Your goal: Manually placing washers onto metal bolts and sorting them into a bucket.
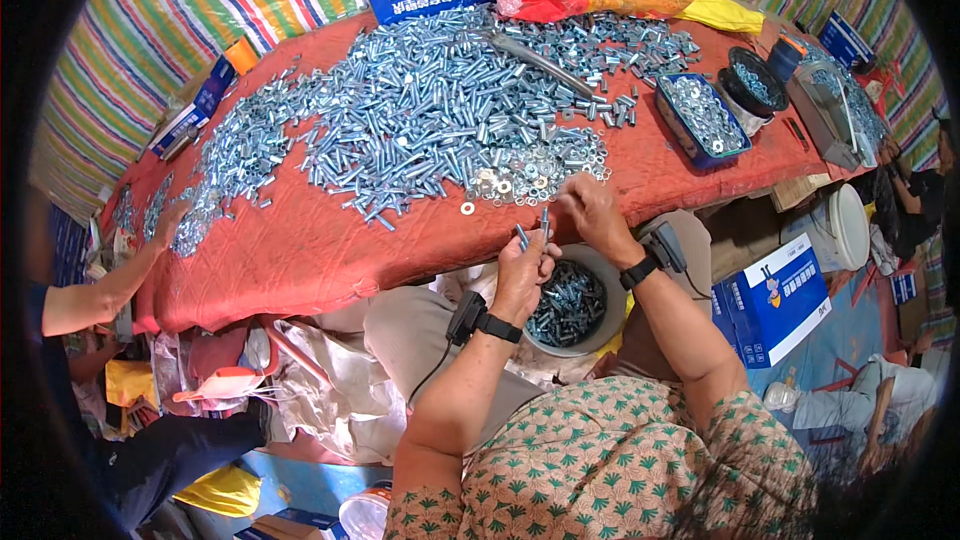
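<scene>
Your left grip (pixel 522 280) holds two metal bolts (pixel 522 237), tips pointing away from you; a bucket (pixel 606 278) stands below, to its right. Your right grip (pixel 598 218) curls near the tips; whether it pinches anything, I cannot tell. Washers (pixel 505 183) lie just beyond it on the desk (pixel 300 230). You're probably fitting small parts, which next calls for steady alignment.

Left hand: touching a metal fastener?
Touching. The head view shows a metal fastener jutting from the curled fingers of the left hand.
</scene>
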`<state>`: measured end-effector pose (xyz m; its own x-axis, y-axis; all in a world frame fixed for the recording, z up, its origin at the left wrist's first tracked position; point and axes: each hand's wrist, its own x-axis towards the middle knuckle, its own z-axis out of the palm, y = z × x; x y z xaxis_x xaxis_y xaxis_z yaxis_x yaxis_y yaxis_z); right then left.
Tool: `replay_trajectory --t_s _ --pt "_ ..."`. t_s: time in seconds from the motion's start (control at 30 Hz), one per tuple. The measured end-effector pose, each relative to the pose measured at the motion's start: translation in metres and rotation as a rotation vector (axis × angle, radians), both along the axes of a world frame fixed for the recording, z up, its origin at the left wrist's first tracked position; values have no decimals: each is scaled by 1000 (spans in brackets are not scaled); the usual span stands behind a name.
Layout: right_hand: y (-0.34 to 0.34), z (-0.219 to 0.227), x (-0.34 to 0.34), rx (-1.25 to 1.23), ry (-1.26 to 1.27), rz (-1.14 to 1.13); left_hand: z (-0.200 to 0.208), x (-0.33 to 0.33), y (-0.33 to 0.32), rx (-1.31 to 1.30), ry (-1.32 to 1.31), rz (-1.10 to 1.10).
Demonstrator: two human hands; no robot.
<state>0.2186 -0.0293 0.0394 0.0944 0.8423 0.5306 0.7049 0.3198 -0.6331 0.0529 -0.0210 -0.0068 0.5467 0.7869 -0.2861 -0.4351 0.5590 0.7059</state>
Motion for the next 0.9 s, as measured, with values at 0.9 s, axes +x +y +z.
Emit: replay_trajectory --t_s 0.9 --pt "21 11 -7 70 -307 32 2 -3 3 0 -51 115"
